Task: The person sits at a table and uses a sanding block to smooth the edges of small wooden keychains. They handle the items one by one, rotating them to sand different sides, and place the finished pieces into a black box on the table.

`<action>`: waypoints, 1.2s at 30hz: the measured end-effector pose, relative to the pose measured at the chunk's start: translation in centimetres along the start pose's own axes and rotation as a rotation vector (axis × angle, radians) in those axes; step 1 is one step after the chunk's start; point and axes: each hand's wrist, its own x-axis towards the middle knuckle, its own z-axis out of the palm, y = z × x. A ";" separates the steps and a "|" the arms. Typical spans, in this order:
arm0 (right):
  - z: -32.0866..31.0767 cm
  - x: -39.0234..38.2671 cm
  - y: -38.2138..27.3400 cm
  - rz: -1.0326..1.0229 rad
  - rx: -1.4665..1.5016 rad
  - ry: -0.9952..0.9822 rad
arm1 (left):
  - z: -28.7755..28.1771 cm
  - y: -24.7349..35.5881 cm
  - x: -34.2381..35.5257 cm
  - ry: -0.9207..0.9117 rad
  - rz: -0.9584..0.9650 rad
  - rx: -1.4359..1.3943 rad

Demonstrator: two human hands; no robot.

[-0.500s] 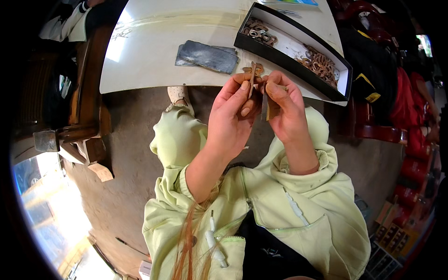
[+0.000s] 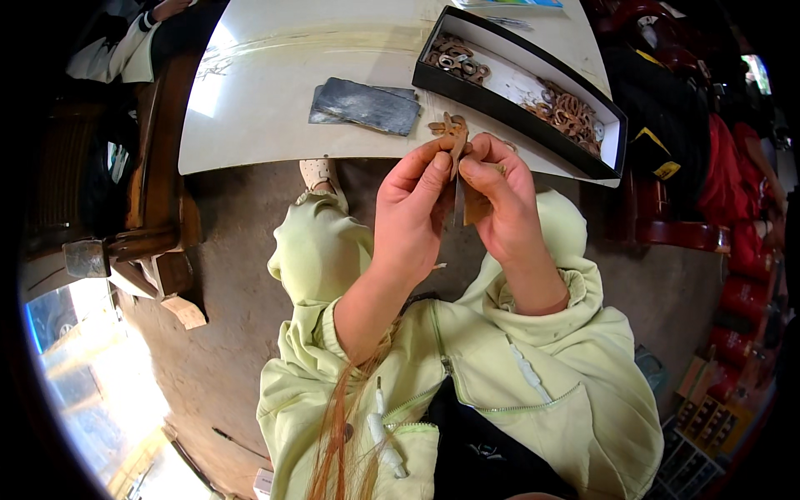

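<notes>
My left hand and my right hand meet in front of the white table's near edge. Together they pinch a small flat brown piece, with a thin blade-like strip between the thumbs. Just beyond the fingertips, a few small brown cut-out pieces lie on the table. A long black tray with a white lining sits to the right, holding brown ring-shaped pieces in two heaps.
A dark grey sheet lies flat on the table left of the tray. Wooden furniture stands at the left. Red objects and a dark bag crowd the right side. Another person's sleeve shows at the top left.
My hands have shifted a little and the thumbs have closed tighter around the brown piece; everything on the table stays as it was.
</notes>
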 end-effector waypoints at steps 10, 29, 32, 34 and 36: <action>-0.8 0.2 -0.2 0.097 -0.145 -0.011 | -0.1 0.3 0.1 0.056 -0.039 0.053; -0.1 -0.4 -2.2 -0.381 -0.567 0.126 | 0.3 1.7 -0.2 -0.015 -0.062 0.158; -0.3 -0.3 -2.3 -0.339 -0.518 0.186 | 0.0 1.6 0.0 -0.073 0.060 0.246; -1.1 0.4 -1.4 -0.366 -0.483 0.138 | -0.2 1.5 0.1 -0.105 0.134 0.322; -0.6 0.0 -1.3 -0.166 -0.294 0.032 | -0.4 1.4 0.2 -0.004 0.152 0.213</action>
